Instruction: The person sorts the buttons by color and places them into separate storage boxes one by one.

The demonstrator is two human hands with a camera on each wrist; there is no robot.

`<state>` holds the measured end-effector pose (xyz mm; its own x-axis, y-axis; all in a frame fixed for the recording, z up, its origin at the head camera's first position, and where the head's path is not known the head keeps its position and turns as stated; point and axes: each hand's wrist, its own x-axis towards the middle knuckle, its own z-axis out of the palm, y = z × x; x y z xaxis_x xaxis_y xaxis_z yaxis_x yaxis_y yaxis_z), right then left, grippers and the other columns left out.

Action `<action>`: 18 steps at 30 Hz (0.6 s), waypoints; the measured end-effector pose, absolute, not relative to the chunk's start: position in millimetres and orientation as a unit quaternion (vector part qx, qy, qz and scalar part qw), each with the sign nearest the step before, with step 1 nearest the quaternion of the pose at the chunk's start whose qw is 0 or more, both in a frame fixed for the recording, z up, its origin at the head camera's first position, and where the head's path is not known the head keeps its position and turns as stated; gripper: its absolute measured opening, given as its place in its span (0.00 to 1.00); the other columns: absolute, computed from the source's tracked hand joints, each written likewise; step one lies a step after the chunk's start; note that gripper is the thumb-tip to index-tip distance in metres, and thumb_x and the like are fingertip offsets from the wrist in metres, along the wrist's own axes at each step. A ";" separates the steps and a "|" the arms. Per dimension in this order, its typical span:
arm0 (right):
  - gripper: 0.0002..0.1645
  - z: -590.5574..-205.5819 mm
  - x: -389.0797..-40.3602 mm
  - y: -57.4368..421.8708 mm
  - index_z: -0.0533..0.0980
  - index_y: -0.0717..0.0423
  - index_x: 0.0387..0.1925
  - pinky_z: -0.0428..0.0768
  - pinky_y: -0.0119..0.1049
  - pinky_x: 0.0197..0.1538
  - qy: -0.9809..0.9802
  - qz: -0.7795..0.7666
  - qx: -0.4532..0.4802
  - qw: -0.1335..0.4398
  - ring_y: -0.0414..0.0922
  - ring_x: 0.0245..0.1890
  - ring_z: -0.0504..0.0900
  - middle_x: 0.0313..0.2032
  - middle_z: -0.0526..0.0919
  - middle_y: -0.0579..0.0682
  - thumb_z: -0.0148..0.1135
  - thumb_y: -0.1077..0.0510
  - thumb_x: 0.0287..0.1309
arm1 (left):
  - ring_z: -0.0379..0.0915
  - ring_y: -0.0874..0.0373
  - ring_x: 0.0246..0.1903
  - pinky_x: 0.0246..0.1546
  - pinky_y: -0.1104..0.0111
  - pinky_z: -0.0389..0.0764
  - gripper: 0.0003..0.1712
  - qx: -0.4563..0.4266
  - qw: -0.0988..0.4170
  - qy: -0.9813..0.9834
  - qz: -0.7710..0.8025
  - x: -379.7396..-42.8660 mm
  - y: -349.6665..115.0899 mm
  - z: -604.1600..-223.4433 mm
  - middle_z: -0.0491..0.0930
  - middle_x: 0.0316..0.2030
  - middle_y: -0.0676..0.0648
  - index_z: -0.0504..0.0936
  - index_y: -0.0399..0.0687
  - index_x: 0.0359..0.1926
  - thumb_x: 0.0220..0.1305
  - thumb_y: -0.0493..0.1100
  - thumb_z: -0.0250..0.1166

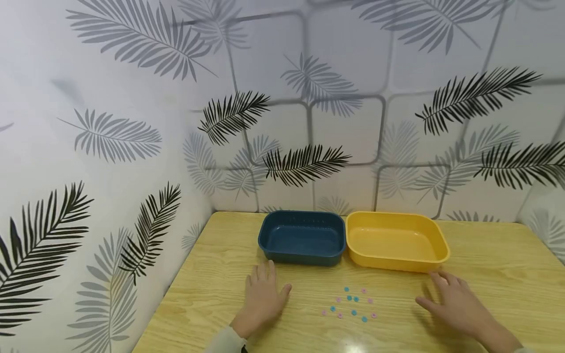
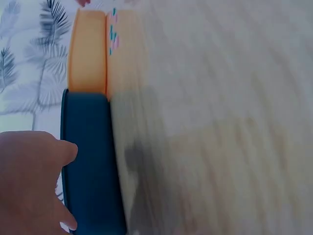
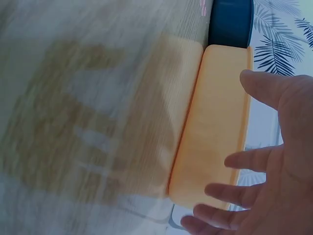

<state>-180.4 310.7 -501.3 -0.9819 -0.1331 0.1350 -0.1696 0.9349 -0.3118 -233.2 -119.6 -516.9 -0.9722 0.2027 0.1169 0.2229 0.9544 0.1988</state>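
Observation:
Small blue and pink rings (image 1: 354, 312) lie scattered on the table between my hands, with several of each colour. My left hand (image 1: 263, 296) is at the front left of the dark blue tray (image 1: 304, 258), fingers extended and holding nothing. Over on the right, my right hand (image 1: 461, 306) is near the front right corner of the yellow tray (image 1: 397, 262). Its fingers are spread and it holds nothing, as the right wrist view of the right hand (image 3: 288, 161) also shows. Neither hand touches the rings.
The two trays stand side by side at the back of the wooden table (image 1: 212, 284), close to the wall (image 1: 282, 122) with its leaf pattern. Another patterned wall (image 1: 88, 206) runs along the table's left edge.

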 end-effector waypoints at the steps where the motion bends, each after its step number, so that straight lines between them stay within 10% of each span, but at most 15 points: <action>1: 0.48 -501.8 -180.4 309.4 0.68 0.73 0.58 0.67 0.68 0.45 -0.980 0.169 0.082 0.058 0.75 0.49 0.67 0.52 0.68 0.76 0.61 0.35 0.55 | 0.51 0.31 0.64 0.59 0.42 0.57 0.45 -0.105 0.055 -0.986 -0.114 -235.7 -123.1 -517.0 0.56 0.64 0.27 0.56 0.31 0.69 0.66 0.62 0.52; 18: 0.25 -510.2 -181.6 288.5 0.77 0.60 0.45 0.76 0.35 0.33 -0.943 0.275 0.189 -0.005 0.42 0.35 0.77 0.37 0.77 0.47 0.69 0.47 0.52 | 0.45 0.34 0.67 0.62 0.44 0.56 0.53 -0.077 0.029 -0.943 -0.324 -284.4 -171.0 -514.6 0.47 0.68 0.28 0.43 0.30 0.72 0.65 0.63 0.55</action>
<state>-181.6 288.5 -510.2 -0.9288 -0.3583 0.0943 -0.3528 0.7774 -0.5207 -284.4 -171.0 -514.6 -0.9863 0.1269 0.1050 0.1646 0.7785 0.6056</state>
